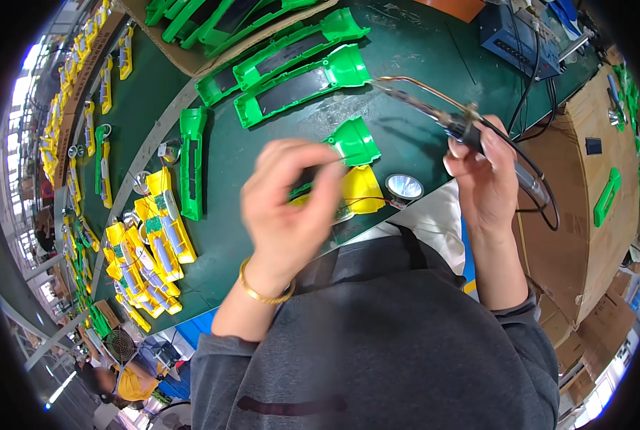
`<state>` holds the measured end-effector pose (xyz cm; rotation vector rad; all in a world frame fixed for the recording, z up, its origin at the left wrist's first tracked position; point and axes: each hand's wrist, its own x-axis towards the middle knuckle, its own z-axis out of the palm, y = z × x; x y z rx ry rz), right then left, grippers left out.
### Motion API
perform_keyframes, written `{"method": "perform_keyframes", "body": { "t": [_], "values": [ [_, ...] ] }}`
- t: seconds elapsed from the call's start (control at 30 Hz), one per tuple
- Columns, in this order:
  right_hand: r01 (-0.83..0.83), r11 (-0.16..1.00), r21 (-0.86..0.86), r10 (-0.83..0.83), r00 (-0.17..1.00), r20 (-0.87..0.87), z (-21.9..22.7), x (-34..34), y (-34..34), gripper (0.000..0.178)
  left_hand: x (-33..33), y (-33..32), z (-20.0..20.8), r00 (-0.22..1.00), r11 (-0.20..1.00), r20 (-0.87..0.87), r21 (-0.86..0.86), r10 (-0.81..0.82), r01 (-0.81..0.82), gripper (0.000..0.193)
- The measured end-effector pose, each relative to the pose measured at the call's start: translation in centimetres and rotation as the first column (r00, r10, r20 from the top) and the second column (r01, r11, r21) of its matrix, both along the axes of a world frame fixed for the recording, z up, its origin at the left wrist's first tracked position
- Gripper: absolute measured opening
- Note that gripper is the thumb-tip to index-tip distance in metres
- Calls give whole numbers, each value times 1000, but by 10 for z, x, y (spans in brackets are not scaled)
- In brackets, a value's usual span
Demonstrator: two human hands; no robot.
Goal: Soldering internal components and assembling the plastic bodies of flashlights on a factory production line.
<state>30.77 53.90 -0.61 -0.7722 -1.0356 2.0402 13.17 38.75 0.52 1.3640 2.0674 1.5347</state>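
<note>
My left hand (287,208) is raised over the bench, fingers pinched together on a thin wire, blurred by motion. Beneath it lie a green torch shell (352,141) and a yellow torch half (363,190) with red wires running to a round silver reflector (404,186). My right hand (481,175) grips a soldering iron (434,111) by its dark handle, the tip pointing up-left over the green mat (406,57). A black cable runs from the iron down past my wrist.
Several green torch shells (298,72) lie at the top of the mat, some in a cardboard tray (191,57). Yellow halves with circuit boards (151,244) are stacked at left. A blue power unit (513,39) stands top right. Cardboard boxes (592,186) sit right.
</note>
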Motion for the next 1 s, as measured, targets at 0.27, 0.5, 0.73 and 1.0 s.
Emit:
{"method": "perform_keyframes", "body": {
  "t": [0.27, 0.5, 0.73, 1.0],
  "values": [
    [-351, 936, -8, 350, 936, -14, -16, -68, 3, 15, -3, -58, -28, 883, 899, 186, -175, 431, -402, 8],
    [-326, 945, 24, 313, 924, 220, -9, -41, -16, 19, -30, -68, -11, 984, 895, -30, -411, 175, -172, 7],
    [-501, 853, 145, 428, 832, 354, -3, -47, -16, 11, -41, -52, 2, 962, 779, -258, -619, -85, -97, 3],
    [-624, 751, 218, 454, 727, 516, 4, -55, -20, 14, -42, -48, 0, 964, 748, -248, -657, -92, -97, 2]
  ]
}}
